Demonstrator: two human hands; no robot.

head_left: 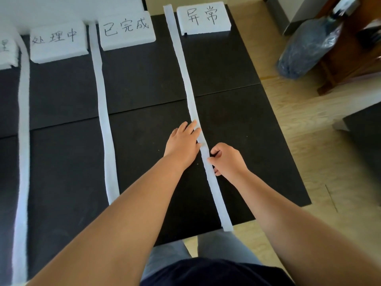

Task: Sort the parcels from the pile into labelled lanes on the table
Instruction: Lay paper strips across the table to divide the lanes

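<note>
Three long white foam strips divide the black table into lanes. The right strip runs from the far edge to the near edge. My left hand lies flat with straight fingers on the table, its fingertips pressing the strip's left side. My right hand pinches the same strip from its right side, fingers curled. White foam label blocks with handwritten characters stand at the far end: one heads the right lane, one the middle lane, one the left lane. No parcel is in view.
The middle strip and left strip lie on the table. A fourth label block shows partly at far left. A large blue water bottle leans against wooden furniture on the floor at right. My legs stand at the near edge.
</note>
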